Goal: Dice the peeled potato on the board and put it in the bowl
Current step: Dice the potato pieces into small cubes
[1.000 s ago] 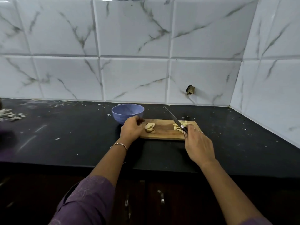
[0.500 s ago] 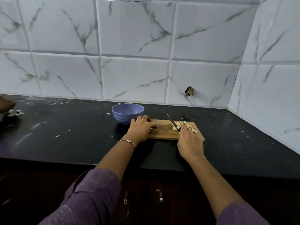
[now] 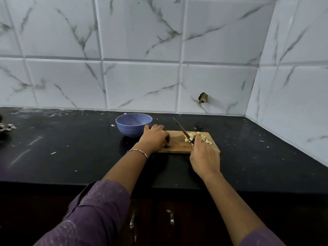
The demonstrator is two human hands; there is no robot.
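We tag left grip (image 3: 155, 139) palm-down on the left end of the wooden board (image 3: 179, 147). Fingers curl down twd the board. Whatever sits under them is hidden, so we can't tell if it pinches anything. Ring (image 3: 160, 126) on one finger, thin bracelet (image 3: 137, 151) at the wrist.

Right grip (image 3: 204, 155) is wrapped round the handle of the knife (image 3: 182, 129), at the board's front-right. Handle mostly covered, only a bit shows above the fingers. Blade is tilted, tip raised and pointing back-left past the board's far edge, heel down at the pile.

Diced potato (image 3: 197, 137) = pale yellow cubes heaped on the board's far-right part, just beside the blade and partly behind the right grip. Pieces too small for a count.

Bowl (image 3: 134, 125) is blue-purple, upright on the table (image 3: 71, 148), just back-left of the board. Left thumb is v. close to its side, contact unclear. We see no potato in the part of its inside that shows.

Table is black, dotted w/ pale specks and smears. Peel scraps (image 3: 7, 126) at far-left edge, well apart from the board. Marbled white tile wall (image 3: 142, 82) behind and on the right, w/ a small broken hole (image 3: 203, 98). Purple sleeves (image 3: 99, 206) on both arms, cabinet handles (image 3: 132, 222) below the table edge.
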